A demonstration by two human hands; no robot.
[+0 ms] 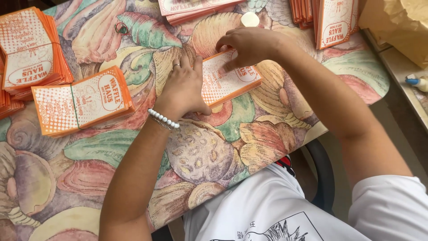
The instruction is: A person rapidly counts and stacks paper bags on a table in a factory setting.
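Covering the table is a cloth painted with large fruits and shells in pink, green and tan, and a stack of orange-and-white paper sleeves is laid near its middle. The left hand is pressed flat against the stack's near left edge, fingers spread, nothing gripped. The right hand is curled over the stack's far end, with fingertips pinched at the top sleeve's corner. A banded bundle is set well apart to the left, beside a taller pile at the table's left edge. More piles are ranged along the far side, near a small white cap. Brown paper is seen at the right, above a pale ledge.
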